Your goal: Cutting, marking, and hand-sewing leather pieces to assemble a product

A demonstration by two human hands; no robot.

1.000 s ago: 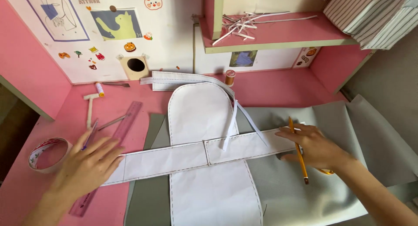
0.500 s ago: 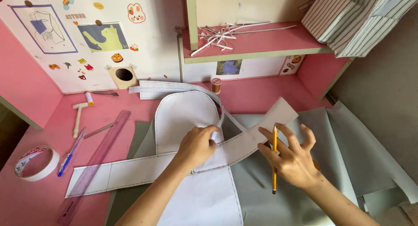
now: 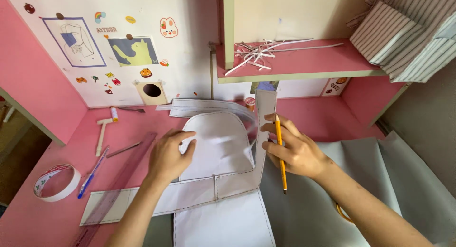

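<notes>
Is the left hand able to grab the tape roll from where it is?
Probably yes: the left hand rests on the paper pattern, and only bare pink desk, a ruler and pen lie before the tape roll.

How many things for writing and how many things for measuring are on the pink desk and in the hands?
Writing things: 2, the yellow pencil in the right hand and the blue pen on the desk.
Measuring things: 1, the clear ruler beside the left hand.
Total: 3
</notes>
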